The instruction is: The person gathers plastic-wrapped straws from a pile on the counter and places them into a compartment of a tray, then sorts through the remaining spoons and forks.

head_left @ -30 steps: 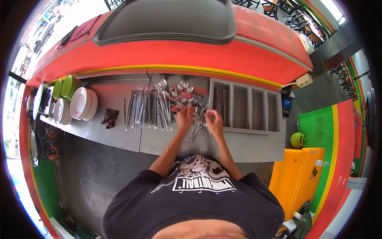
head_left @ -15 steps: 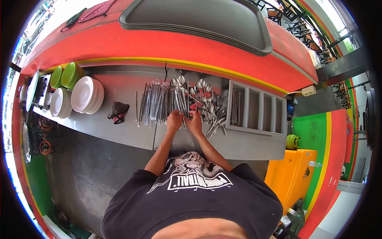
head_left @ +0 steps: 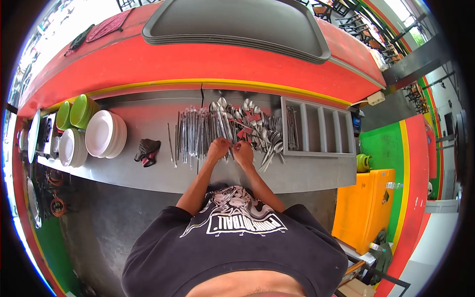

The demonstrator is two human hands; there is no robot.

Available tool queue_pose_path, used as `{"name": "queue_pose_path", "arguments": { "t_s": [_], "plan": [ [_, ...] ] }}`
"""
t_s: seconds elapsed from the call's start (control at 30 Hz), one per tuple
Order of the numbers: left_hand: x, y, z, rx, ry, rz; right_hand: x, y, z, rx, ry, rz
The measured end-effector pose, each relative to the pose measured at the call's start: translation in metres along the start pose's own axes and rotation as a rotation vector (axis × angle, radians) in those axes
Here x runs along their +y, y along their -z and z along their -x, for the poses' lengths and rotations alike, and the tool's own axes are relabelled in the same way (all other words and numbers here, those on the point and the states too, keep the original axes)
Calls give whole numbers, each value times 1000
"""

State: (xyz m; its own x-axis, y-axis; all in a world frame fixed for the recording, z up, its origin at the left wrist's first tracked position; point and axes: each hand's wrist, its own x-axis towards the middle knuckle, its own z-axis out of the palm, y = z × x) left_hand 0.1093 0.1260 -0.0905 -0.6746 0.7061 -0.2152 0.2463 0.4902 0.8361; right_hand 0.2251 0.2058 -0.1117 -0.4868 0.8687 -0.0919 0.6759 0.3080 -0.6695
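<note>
My left hand (head_left: 218,149) is closed, fingers pinched, at the near ends of a row of slim, shiny cutlery bundles (head_left: 194,133) that look plastic-wrapped. Just right of it, my right hand (head_left: 243,152) is also closed, knuckles up, with its fingertips turned toward the left hand. Whatever the fingers pinch is too small to make out. Beyond the right hand lies a loose pile of spoons and forks (head_left: 266,136), with red pieces (head_left: 244,132) among them. Several spoons (head_left: 222,103) point their bowls away from me at the back of the row.
A grey divided cutlery tray (head_left: 311,154) stands right of the pile, with slim items in its left compartment. A dark crumpled cloth (head_left: 147,150) lies left. White plates (head_left: 105,133) and green bowls (head_left: 84,111) are stacked farther left. Dark serving trays (head_left: 237,24) rest on the red ledge (head_left: 198,62).
The camera view has shifted slightly. My right hand has drawn back a little from the red pieces, toward me. Both hands remain closed and close together.
</note>
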Motion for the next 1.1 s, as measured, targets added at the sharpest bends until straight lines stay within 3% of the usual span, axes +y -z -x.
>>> {"name": "queue_pose_path", "arguments": {
  "t_s": [0.43, 0.63, 0.83, 1.03, 1.1],
  "plan": [
    [3, -34, 17, -142, 114, -133, 19, 19, 30, -104, 32, 127],
    [-15, -53, 14, -130, 82, -126, 41, 15, 32, -105, 108, -68],
    [-9, -55, 18, -85, 41, -75, 58, -6, 13, -206, -10, -355],
    [-9, -49, 22, 41, 9, 32, 50, -6, 6, -205, 36, -252],
    [2, -40, 26, 38, 50, 95, 45, 1, 13, -299, -92, -461]
  ]
}}
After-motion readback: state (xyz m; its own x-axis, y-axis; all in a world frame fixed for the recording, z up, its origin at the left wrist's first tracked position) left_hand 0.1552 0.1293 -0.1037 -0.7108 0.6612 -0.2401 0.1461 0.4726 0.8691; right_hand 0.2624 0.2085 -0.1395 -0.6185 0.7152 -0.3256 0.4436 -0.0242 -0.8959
